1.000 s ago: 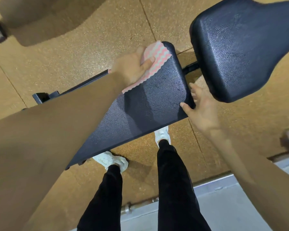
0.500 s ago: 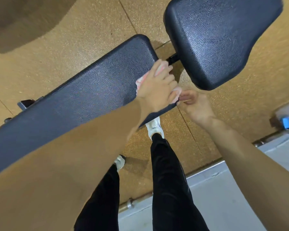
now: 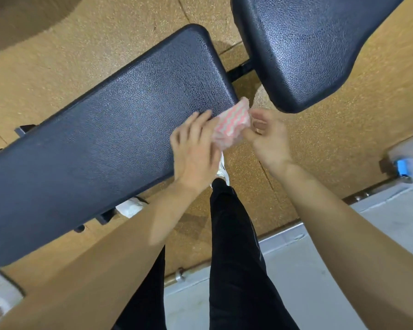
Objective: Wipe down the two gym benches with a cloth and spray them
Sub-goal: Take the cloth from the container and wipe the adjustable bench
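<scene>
The long bench pad runs off the left edge, and the seat pad runs off the top and right. Motion blur smears the left hand and the cloth, so its hold there is unclear. A white shoe is mostly hidden under the long pad. A blue object at the right edge is too blurred to identify.
</scene>
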`<action>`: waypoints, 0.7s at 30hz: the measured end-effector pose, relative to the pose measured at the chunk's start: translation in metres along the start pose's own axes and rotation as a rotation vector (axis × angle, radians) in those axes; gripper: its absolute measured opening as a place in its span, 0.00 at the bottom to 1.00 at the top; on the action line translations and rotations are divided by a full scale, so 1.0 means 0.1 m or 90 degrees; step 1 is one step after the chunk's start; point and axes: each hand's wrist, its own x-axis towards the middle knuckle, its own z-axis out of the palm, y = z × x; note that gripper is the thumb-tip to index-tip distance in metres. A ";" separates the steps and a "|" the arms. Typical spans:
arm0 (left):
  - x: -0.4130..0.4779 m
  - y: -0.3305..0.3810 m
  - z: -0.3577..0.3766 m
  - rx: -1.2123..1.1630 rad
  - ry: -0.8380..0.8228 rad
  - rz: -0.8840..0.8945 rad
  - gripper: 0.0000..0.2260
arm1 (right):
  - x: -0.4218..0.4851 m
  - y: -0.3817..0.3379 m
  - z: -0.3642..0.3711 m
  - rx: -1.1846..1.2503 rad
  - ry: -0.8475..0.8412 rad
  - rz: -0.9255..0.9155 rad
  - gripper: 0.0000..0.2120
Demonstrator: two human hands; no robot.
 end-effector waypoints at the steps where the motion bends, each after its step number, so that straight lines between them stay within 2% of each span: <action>1: -0.14 -0.05 -0.01 0.015 0.009 -0.048 0.24 | 0.02 -0.01 0.11 0.004 -0.009 -0.012 0.23; 4: -0.55 -0.20 0.03 0.063 -0.018 -0.125 0.27 | 0.12 -0.01 0.40 0.020 0.009 -0.001 0.32; 8: -0.86 -0.39 0.09 0.097 -0.046 -0.138 0.29 | 0.19 0.05 0.58 0.124 0.043 0.044 0.27; 10: -0.89 -0.44 0.09 0.072 -0.065 -0.127 0.30 | 0.14 0.07 0.65 0.190 0.058 0.059 0.28; 16: -0.93 -0.52 0.00 -0.039 -0.089 -0.125 0.31 | -0.17 0.29 0.92 0.374 0.064 0.173 0.39; 17: -0.94 -0.54 -0.01 -0.060 -0.089 -0.120 0.31 | -0.26 0.27 0.95 0.402 0.047 0.198 0.37; 20: -0.97 -0.60 -0.06 -0.061 -0.097 -0.116 0.29 | -0.43 0.22 1.14 0.472 -0.006 0.240 0.19; 21: -1.00 -0.61 -0.06 -0.047 -0.094 -0.127 0.28 | -0.49 0.23 1.23 0.489 -0.032 0.260 0.16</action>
